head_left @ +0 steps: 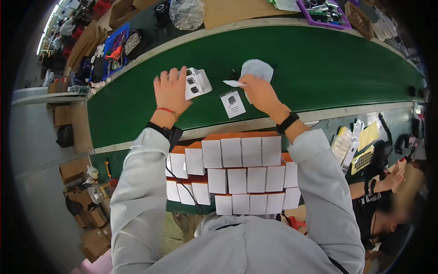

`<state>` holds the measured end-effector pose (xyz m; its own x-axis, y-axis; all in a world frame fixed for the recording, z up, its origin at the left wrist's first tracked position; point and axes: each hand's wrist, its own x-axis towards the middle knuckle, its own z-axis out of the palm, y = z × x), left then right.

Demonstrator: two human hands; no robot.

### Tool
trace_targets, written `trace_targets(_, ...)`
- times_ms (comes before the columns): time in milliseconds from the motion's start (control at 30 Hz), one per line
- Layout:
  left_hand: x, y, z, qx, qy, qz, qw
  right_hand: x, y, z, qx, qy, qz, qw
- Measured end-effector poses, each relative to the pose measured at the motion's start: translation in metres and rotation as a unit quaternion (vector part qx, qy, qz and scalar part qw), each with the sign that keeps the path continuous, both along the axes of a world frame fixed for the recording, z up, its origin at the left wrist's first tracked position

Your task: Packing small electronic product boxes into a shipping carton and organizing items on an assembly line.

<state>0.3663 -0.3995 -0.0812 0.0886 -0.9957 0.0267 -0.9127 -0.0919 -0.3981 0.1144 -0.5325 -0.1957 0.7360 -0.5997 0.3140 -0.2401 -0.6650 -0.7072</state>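
Observation:
My left hand rests with its fingers spread at the left edge of a small white box. Dark square items show in that box's cutouts. My right hand is closed, pinching a thin white piece between thumb and fingers. Behind and partly under this hand lies a pale, soft-looking pouch; whether the white piece belongs to it I cannot tell. Between my hands, a white printed card with a picture of a dark device lies flat on the green belt.
Several white boxes with orange sides stand in stacked rows close to my body. Beyond the belt are a clear bag of small parts, a purple basket and a blue tray. At the right, a co-worker's hand shows.

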Motion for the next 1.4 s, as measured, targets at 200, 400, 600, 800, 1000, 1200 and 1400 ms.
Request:
trace_targets(200, -0.034, -0.011, -0.075, -0.013, 0.258, 0.313, 0.914, -0.051, -0.042, 0.039, 0.346, -0.310, -0.230, 0.855)
trace_targets(400, -0.052, -0.005, -0.112, -0.121, 0.406, 0.228, 0.877, -0.117, -0.092, 0.068, -0.086, -0.109, -0.244, 0.960)
trace_targets(600, -0.072, 0.089, -0.022, -0.136, 0.572, 0.137, 0.797, -0.129, 0.080, 0.025, 0.018, 0.149, -0.068, 0.986)
trace_targets(800, -0.109, 0.198, 0.004, -0.106, 0.666, 0.204, 0.709, -0.108, 0.170, 0.026, 0.054, 0.198, -0.242, 0.948)
trace_targets(1000, -0.137, 0.212, 0.010, -0.086, 0.735, 0.162, 0.653, -0.174, 0.113, 0.034, 0.191, 0.099, -0.277, 0.937)
trace_targets(1200, -0.153, 0.207, 0.100, 0.035, 0.756, -0.017, 0.653, -0.160, 0.172, 0.251, 0.212, 0.084, 0.106, 0.968)
trace_targets(1400, -0.173, 0.245, 0.114, 0.291, 0.889, -0.059, 0.348, -0.135, 0.270, 0.292, 0.083, -0.001, 0.255, 0.963)
